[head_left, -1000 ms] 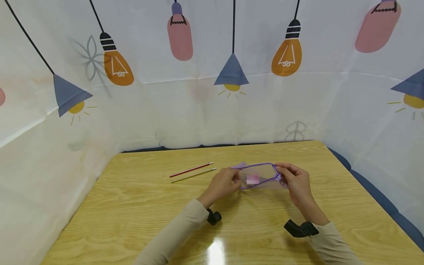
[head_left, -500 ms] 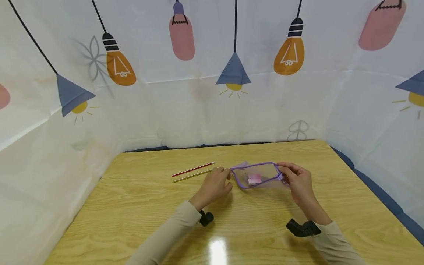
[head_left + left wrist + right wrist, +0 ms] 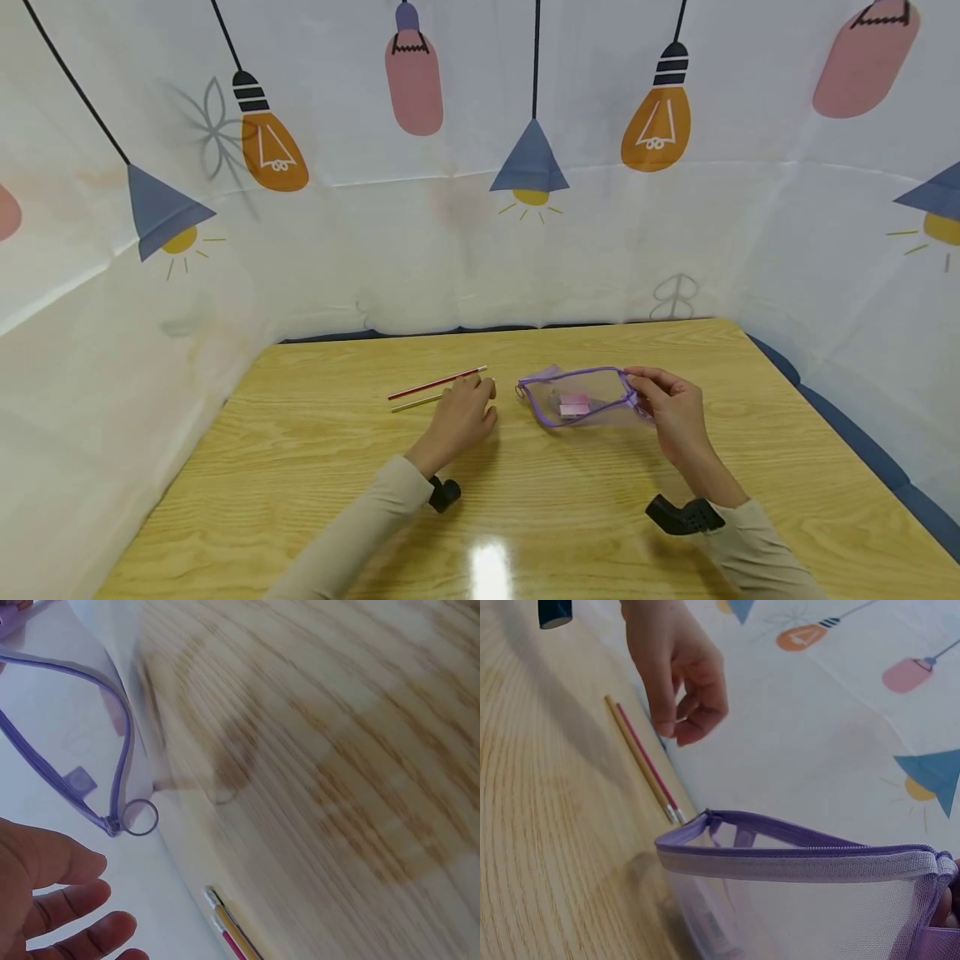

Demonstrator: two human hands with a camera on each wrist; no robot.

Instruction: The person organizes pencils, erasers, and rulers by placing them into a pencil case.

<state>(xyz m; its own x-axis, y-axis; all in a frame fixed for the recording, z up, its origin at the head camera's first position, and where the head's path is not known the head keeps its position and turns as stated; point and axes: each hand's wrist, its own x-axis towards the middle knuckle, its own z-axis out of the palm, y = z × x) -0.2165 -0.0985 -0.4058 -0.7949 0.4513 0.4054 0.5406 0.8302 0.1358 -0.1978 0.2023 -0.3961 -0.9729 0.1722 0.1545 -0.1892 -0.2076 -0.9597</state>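
My right hand (image 3: 675, 412) pinches one end of a purple-edged mesh zipper pouch (image 3: 802, 900), whose zipper gapes wide. Inside the pouch lies a small pink and white block (image 3: 574, 405). At its far end a ring pull (image 3: 140, 817) hangs from the zipper. My left hand (image 3: 457, 417) hovers over the table left of the pouch, fingers loosely bent and holding nothing. Two pencils lie side by side just beyond it: a red one (image 3: 427, 388) and a yellow one (image 3: 415, 403). In the head view the left fingers cover part of the yellow pencil.
The wooden table (image 3: 300, 467) ends at a back edge close behind the pencils. A white cloth (image 3: 450, 250) printed with lamps and bulbs hangs behind and at both sides. Black wrist cameras sit on both forearms.
My left hand has let go of the pouch's left end and moved left toward the pencils. The right hand keeps its hold on the pouch.
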